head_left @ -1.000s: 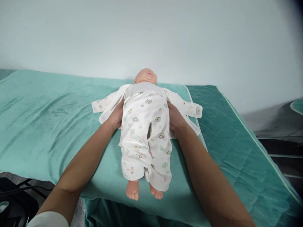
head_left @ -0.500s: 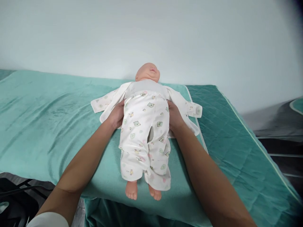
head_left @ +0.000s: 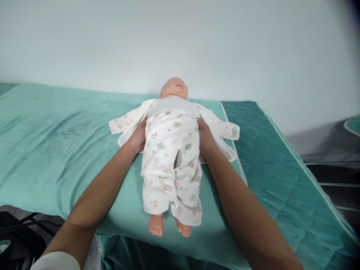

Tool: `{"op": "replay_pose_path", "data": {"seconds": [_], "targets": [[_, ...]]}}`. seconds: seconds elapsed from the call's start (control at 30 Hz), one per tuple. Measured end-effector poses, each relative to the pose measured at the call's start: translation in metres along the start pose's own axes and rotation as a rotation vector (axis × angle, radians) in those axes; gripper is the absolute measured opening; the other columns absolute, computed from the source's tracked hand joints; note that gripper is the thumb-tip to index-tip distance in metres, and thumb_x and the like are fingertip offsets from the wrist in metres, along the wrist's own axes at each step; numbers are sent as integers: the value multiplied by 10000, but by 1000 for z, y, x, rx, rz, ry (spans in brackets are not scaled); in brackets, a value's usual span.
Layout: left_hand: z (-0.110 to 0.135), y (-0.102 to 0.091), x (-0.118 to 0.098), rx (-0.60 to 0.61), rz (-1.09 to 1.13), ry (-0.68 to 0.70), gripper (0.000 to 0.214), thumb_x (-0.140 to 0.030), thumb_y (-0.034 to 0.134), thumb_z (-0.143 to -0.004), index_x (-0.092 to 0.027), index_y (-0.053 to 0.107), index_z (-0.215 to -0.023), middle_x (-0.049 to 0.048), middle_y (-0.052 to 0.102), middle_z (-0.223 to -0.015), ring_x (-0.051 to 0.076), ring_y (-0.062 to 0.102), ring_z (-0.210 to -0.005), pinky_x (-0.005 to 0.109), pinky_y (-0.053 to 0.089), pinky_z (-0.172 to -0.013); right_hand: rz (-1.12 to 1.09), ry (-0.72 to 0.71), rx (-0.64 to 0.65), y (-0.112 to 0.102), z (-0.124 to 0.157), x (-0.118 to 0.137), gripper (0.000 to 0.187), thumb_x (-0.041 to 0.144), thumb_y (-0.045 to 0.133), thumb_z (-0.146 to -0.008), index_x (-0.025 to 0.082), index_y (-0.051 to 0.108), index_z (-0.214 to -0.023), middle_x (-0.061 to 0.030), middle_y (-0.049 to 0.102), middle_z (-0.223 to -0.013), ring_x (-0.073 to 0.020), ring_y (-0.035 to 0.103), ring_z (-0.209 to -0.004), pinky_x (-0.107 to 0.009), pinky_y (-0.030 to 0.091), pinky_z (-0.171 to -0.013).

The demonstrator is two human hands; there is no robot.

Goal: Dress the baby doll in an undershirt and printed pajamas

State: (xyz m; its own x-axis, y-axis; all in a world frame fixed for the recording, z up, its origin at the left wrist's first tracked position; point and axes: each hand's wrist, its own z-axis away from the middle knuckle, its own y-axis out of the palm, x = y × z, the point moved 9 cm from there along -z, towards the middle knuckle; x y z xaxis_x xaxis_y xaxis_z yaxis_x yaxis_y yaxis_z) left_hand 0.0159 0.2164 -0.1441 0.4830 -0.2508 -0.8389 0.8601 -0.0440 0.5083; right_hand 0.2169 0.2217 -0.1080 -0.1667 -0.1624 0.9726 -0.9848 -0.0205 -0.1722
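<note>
A baby doll point(head_left: 173, 87) lies on its back, head toward the wall and bare feet toward me. It wears white printed pants point(head_left: 168, 150) pulled high over a grey torso, with a small gap at the crotch. An open white printed jacket point(head_left: 125, 120) is spread beneath it, sleeves out to both sides. My left hand point(head_left: 138, 138) grips the doll's side at the waist of the pants. On the opposite side, my right hand point(head_left: 206, 138) holds it at the same height. The fingertips of both hands are hidden behind the doll and pants.
A light green cover point(head_left: 56, 150) lies over the table, with a darker quilted green pad point(head_left: 270, 168) at the right. A pale wall point(head_left: 180, 37) stands behind. Black equipment with a cable point(head_left: 19, 240) sits at lower left, below the table edge.
The doll's head and upper body have shifted slightly left and lower in the picture. Both hands keep their places at its sides, the right a little further left.
</note>
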Motion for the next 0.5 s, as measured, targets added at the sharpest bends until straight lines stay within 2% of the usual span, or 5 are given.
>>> {"op": "replay_pose_path", "data": {"seconds": [0.3,0.5], "targets": [[-2,-2,1,9,-23,10,491,-368,823,-738,-178,700,-1174,54,783,-944,252,724,-984,392,538,-965,47,-14,23,1,1,4,458,610,685,-774,238,726,-1038,-71,769,-1087,-328,645,-1112,-465,524,-1010],[-1,0,-2,17,-44,38,484,-387,830,-719,-159,718,-1132,62,780,-915,275,726,-992,399,545,-950,-31,32,15,0,2,-3,486,621,737,-714,221,743,-990,-80,773,-1085,-337,652,-1114,-462,532,-988]]}}
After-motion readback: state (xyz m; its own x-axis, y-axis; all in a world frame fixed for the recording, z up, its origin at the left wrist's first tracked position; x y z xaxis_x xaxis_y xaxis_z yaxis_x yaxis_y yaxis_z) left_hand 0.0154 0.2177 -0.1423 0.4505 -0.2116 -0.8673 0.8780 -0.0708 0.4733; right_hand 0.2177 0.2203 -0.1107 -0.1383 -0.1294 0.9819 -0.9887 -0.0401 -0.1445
